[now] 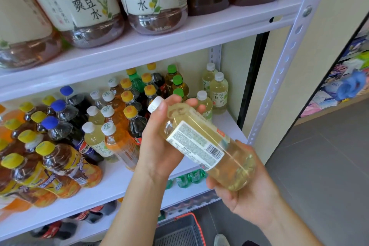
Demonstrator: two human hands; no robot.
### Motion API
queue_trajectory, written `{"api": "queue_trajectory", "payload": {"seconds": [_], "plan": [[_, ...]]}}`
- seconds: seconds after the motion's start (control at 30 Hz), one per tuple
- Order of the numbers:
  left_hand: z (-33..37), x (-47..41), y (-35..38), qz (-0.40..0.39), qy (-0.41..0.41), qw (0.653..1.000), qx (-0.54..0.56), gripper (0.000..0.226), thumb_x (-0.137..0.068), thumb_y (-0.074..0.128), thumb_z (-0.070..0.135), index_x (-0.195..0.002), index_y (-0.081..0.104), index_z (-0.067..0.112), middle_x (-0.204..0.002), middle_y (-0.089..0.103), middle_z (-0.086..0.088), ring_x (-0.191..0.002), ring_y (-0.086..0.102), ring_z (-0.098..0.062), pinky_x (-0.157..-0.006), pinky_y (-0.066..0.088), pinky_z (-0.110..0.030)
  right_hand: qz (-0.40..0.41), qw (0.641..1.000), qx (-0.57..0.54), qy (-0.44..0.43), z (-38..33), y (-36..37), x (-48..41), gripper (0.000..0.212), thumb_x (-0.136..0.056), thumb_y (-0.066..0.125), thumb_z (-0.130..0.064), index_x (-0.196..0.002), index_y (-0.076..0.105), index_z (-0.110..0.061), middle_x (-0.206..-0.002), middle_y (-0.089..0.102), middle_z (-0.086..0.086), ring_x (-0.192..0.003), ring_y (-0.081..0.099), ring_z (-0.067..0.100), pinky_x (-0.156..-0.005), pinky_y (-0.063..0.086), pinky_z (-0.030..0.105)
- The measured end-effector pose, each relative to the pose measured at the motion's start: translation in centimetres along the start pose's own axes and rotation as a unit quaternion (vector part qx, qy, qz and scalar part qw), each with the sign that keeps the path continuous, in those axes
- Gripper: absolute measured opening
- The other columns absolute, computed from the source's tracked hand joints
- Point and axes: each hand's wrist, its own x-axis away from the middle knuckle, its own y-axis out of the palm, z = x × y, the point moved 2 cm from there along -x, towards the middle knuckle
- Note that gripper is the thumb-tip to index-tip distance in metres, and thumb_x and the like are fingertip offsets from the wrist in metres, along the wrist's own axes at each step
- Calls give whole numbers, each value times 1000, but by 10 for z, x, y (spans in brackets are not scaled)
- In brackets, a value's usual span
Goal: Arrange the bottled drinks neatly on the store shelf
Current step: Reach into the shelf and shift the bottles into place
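Sharing a grip on the bottle of pale yellow drink: left hand, right hand.

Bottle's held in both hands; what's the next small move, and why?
Probably tip the pale bottle upright, barcode turned away: left hand and right hand hold it slanted, and matching white-capped bottles stand beside bare shelf at the right.

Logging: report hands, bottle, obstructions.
Left hand grips cap end, right hand cups base. Clear pale-yellow plastic bottle tilted, off white shelf. Matching white-capped bottles stand at its right end.
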Motion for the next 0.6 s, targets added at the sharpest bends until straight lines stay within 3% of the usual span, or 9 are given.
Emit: {"api": "queue_trajectory", "payload": {"seconds": [0.1, 0.2, 0.3, 0.37, 0.43, 0.5, 0.6], "plan": [[1, -1, 0, -4, 24, 1000, 17, 32, -71, 81, 39, -90, 70, 15, -95, 70, -9, -95, 67, -29, -88, 53, -43, -22, 999, 19, 37, 9, -3, -4, 61, -82, 52, -61, -100, 76, -8, -73, 69, 22, -45, 65, 25, -36, 49, 24], [0, 1, -3, 56, 34, 997, 36, 26, -69, 80, 33, -83, 68, 15, -90, 67, -9, -88, 67, -28, -81, 54, -40, 1, 997, 70, 19, 6, -8, -8, 56, -92, 41, -57, -112, 74, -15, -91, 72, 21, -68, 71, 27, -47, 54, 28], [0, 4, -6, 132, 33, 991, -7, 14, -76, 71, 32, -76, 71, 18, -88, 70, -9, -87, 69, -26, -74, 57, -37, 38, 992, 77, -91, -2, -11, -9, 33, -87, 65, -45, -111, 69, -23, -110, 70, 14, -86, 69, 30, -63, 58, 39], [-1, 5, -5, 173, 32, 984, -24, 14, -76, 73, 33, -75, 73, 19, -89, 71, -9, -87, 70, -25, -71, 58, -36, 30, 985, 90, -141, -5, -12, -9, 42, -73, 85, -31, -109, 64, -27, -114, 69, 10, -91, 68, 33, -71, 58, 42], [0, 8, -7, 187, 29, 981, -35, 16, -76, 73, 36, -80, 75, 21, -96, 72, -9, -91, 70, -24, -74, 58, -37, 28, 982, 114, -147, -5, -14, -8, 53, -67, 89, -21, -112, 61, -24, -117, 67, 14, -96, 67, 37, -74, 58, 41], [5, 11, -11, 154, 24, 986, -52, 19, -81, 69, 38, -92, 75, 23, -108, 71, -8, -97, 69, -22, -80, 57, -40, 39, 983, 119, -135, -7, -13, -8, 50, -77, 82, -30, -120, 61, -17, -119, 65, 23, -94, 68, 41, -67, 60, 38], [19, 13, -12, 54, 10, 995, -85, 31, -82, 69, 37, -109, 71, 22, -128, 65, -8, -111, 64, -24, -85, 53, -41, 91, 990, 93, -60, -7, -13, -8, 54, -82, 61, -58, -111, 72, -14, -93, 70, 28, -59, 70, 34, -44, 55, 29]]}}
